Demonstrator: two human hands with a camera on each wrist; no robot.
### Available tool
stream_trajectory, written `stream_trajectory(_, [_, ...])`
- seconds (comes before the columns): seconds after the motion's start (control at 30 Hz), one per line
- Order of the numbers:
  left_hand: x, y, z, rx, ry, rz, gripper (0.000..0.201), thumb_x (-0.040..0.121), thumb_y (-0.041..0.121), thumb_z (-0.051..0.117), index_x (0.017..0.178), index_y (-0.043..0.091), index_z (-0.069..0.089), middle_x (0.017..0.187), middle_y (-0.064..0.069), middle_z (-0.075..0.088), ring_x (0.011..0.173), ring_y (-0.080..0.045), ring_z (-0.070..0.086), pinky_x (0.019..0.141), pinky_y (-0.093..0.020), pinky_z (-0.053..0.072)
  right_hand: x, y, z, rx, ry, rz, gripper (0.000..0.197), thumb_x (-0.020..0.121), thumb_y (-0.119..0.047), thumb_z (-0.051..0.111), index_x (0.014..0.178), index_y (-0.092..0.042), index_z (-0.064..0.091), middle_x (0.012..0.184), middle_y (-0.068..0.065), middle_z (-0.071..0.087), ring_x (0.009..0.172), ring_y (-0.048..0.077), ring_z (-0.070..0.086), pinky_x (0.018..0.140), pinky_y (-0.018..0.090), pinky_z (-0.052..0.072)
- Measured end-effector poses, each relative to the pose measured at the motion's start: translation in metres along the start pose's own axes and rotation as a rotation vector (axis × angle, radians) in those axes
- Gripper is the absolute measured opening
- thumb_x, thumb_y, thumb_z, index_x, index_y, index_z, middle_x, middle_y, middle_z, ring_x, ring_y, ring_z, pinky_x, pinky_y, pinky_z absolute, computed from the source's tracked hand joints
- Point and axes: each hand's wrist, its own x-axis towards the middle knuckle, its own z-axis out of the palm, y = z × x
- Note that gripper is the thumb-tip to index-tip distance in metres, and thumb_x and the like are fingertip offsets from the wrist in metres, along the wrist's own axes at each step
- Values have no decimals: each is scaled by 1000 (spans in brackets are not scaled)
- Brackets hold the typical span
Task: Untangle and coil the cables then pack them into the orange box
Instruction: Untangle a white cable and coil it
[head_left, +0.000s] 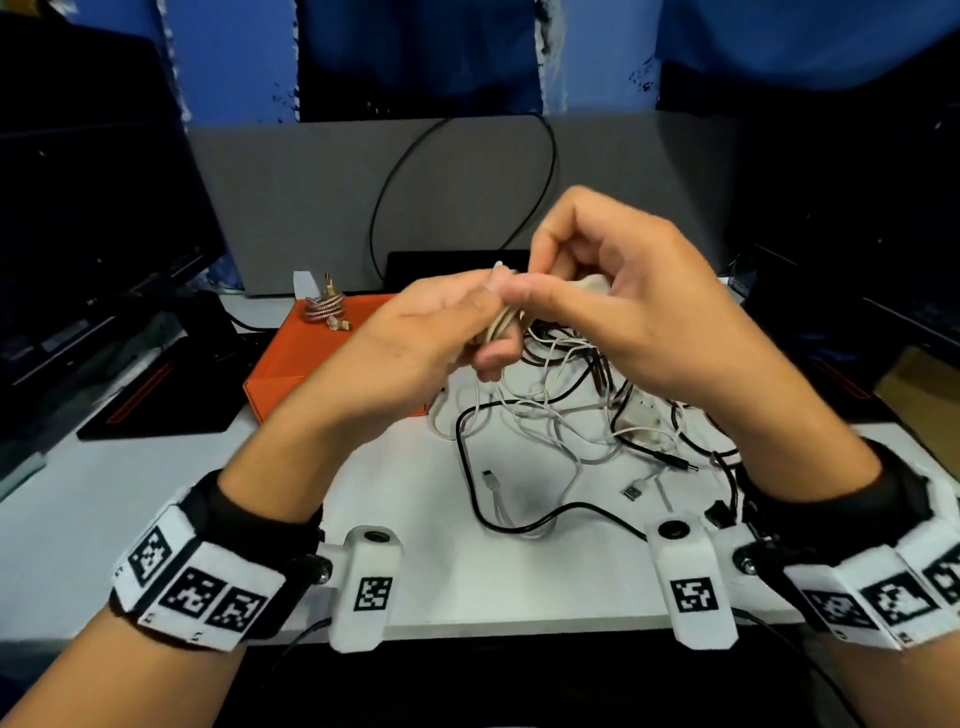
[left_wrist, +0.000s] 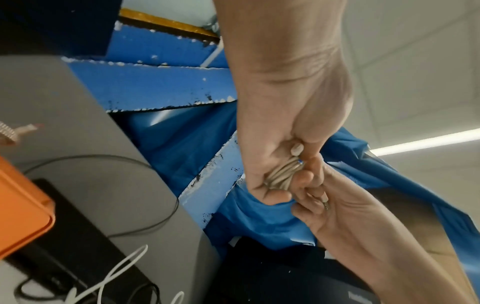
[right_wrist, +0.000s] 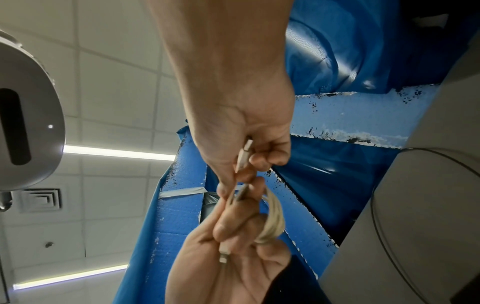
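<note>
Hands (head_left: 530, 322) around beige cable coil (left_wrist: 281, 174)

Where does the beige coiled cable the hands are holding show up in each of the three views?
Head: beige coiled cable at centre, between both hands.
Left wrist: coil right of centre, in the left hand.
Right wrist: coil lower centre, under the right hand.
Shared landmark: blue sheeting behind.

An office-like workroom: a white desk (head_left: 156, 519) backed by a grey partition panel (head_left: 291, 208), dark monitors (head_left: 93, 208) at the frame's left, and a tiled ceiling (right_wrist: 116, 82) with strip lights (right_wrist: 116, 153) and an air vent (right_wrist: 41, 200).
</note>
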Motion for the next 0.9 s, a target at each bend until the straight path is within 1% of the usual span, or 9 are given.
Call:
stream_trajectory(0.03, [-1,1,-1,-80,-18,-3,42,107,35,35,84,8,56,64,4,45,64,-15,42,75,-40,39,1,0,2,33,60,-15,25,94,-36,75,94,-16,60,80,4,65,79,25,64,75,54,52])
stream_trajectory(0.13, [-1,3,-2,-228,-45,19,48,108,31,31,85,-6,51,62,7,42,61,-14,38,74,-37,40,3,5,9,76,198,-32,23,96,-43,70,103,-23,60,85,1,64,79,24,65,75,54,54])
stream_trajectory(0.2, [0,3,-2,-328,-33,38,43,109,26,30,89,-5,53,60,9,41,60,-14,37,73,-31,42,6,10,12,121,225,34,32,98,-57,55,108,-27,61,84,-8,63,72,15,61,68,42,53])
stream_trajectory(0.3, [2,3,-3,-568,-14,54,31,109,26,29,95,12,53,57,10,43,63,-13,44,79,-33,46,9,16,16,272,14,240,69,96,-77,28,113,-24,70,81,-4,66,62,21,58,55,36,49])
stream_trajectory(0.4, [5,0,-4,-698,-12,48,30,110,28,26,95,16,50,61,11,53,75,-12,55,90,-36,46,8,19,24,285,-69,251,60,106,-58,36,98,-8,68,72,-6,64,59,18,56,53,35,47])
stream_trajectory(0.5, [5,-1,-3,-706,0,24,28,109,28,28,95,16,49,72,7,63,90,-14,64,99,-38,47,8,23,28,305,30,234,40,109,-40,48,83,-12,58,60,-7,56,53,14,51,49,29,43])
stream_trajectory(0.6, [5,1,0,-656,49,7,29,110,25,28,95,14,51,82,1,69,99,-17,66,105,-39,45,10,25,30,275,101,232,42,108,-41,49,82,-8,54,59,2,50,52,20,48,48,34,40])
stream_trajectory(0.77, [3,9,13,-470,191,68,33,112,19,29,92,10,54,87,-1,64,93,-15,61,92,-30,50,10,20,38,295,175,238,47,105,-47,46,93,-2,54,58,0,46,52,21,44,49,41,39])
stream_trajectory(0.9, [4,7,12,-315,269,112,31,111,24,34,91,13,55,90,4,62,96,-14,57,96,-30,47,7,13,32,373,189,234,43,109,-43,45,96,-4,57,66,10,46,56,24,41,49,40,37])
